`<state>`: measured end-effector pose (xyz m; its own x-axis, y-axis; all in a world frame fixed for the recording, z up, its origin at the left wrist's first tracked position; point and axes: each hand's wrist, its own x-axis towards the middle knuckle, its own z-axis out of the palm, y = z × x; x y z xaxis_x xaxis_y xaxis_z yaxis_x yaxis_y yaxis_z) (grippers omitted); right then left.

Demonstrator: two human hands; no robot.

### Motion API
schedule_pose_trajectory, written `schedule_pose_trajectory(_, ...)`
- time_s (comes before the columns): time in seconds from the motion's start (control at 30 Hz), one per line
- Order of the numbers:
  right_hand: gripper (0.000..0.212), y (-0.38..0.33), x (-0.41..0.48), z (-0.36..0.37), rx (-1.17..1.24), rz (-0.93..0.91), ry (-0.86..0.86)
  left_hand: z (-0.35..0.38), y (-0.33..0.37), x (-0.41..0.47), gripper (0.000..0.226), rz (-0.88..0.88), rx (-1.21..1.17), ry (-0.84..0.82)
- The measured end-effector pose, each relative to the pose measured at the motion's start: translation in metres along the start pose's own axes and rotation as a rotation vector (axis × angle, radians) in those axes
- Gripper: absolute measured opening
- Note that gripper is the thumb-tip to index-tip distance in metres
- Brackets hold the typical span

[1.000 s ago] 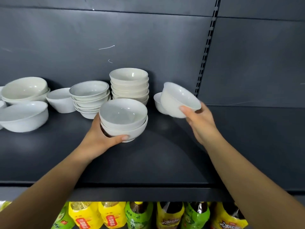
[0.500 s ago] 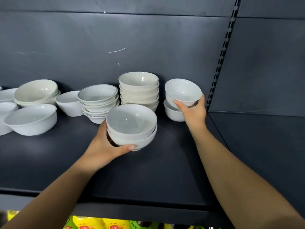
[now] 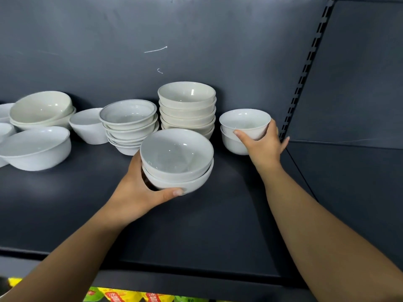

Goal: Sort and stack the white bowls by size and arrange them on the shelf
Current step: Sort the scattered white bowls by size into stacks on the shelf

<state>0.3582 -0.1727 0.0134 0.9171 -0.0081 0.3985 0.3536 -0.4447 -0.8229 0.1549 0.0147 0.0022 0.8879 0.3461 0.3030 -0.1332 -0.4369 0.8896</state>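
Observation:
My left hand [image 3: 139,192] grips a stack of two white bowls [image 3: 176,158] at mid-shelf, thumb under the lower bowl's front. My right hand [image 3: 265,147] holds a small white bowl [image 3: 244,122] nested on another small bowl [image 3: 232,144] near the shelf's right upright. Behind stand a tall stack of cream bowls [image 3: 187,107] and a shorter stack of grey-rimmed bowls [image 3: 129,123]. Further left are a single white bowl [image 3: 87,125], a wide white bowl [image 3: 36,147] and a pair of cream bowls [image 3: 41,110].
The dark shelf [image 3: 196,225] has a front edge near the bottom of the view. A slotted upright [image 3: 305,68] runs along the back panel at the right. More white bowls [image 3: 4,118] are cut off at the left edge. Yellow and green bottles [image 3: 130,297] sit below.
My right hand has lowered the small bowl onto the other small bowl at the back right. My left hand still holds the two-bowl stack in about the same place.

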Motion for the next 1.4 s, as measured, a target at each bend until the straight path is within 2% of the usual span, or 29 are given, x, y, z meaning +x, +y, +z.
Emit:
schedule_pose_trajectory(0.1,0.081,0.002,0.001,0.001,-0.035,0.035,-0.02,0.0,0.001,0.0,0.105,0.006,-0.007,-0.004)
schedule_pose_trajectory(0.27,0.084,0.008,-0.001,0.003,0.134,0.071,-0.067,0.0,0.001,0.0,0.106,-0.005,-0.019,-0.005)
schedule_pose_trajectory(0.47,0.075,0.012,0.001,0.002,0.179,0.104,-0.111,0.0,0.0,0.0,0.104,-0.013,-0.03,-0.009)
schedule_pose_trajectory(0.67,0.103,0.003,-0.004,-0.002,0.233,0.185,-0.15,0.001,-0.002,0.0,0.118,-0.002,-0.073,-0.007)
schedule_pose_trajectory(0.73,0.102,-0.005,-0.01,-0.008,0.205,0.123,-0.106,0.002,-0.002,-0.001,0.119,-0.022,-0.098,-0.011)
schedule_pose_trajectory(0.87,0.086,-0.036,-0.041,-0.021,0.235,-0.142,0.021,0.003,0.002,-0.002,0.121,0.002,-0.104,-0.006)
schedule_pose_trajectory(0.93,0.084,-0.048,-0.068,-0.015,0.343,-0.197,-0.126,0.004,0.002,-0.003,0.119,0.001,-0.105,0.016)
schedule_pose_trajectory(1.0,0.086,-0.058,-0.094,-0.007,0.468,-0.169,-0.456,0.005,0.001,-0.004,0.115,-0.012,-0.09,0.044)
schedule_pose_trajectory(1.07,0.075,-0.058,-0.105,0.002,0.471,-0.184,-0.646,0.007,0.001,-0.006,0.113,-0.023,-0.073,0.062)
schedule_pose_trajectory(1.23,0.064,-0.064,-0.112,0.011,0.48,-0.157,-0.61,-0.001,0.001,-0.011,0.102,0.009,-0.092,0.091)
schedule_pose_trajectory(1.33,0.068,-0.076,-0.126,0.024,0.476,-0.143,-0.623,-0.024,-0.004,-0.018,0.104,0.002,-0.077,0.073)
schedule_pose_trajectory(1.4,0.071,-0.088,-0.135,0.037,0.471,-0.133,-0.647,-0.041,-0.006,-0.022,0.093,0.004,-0.08,0.084)
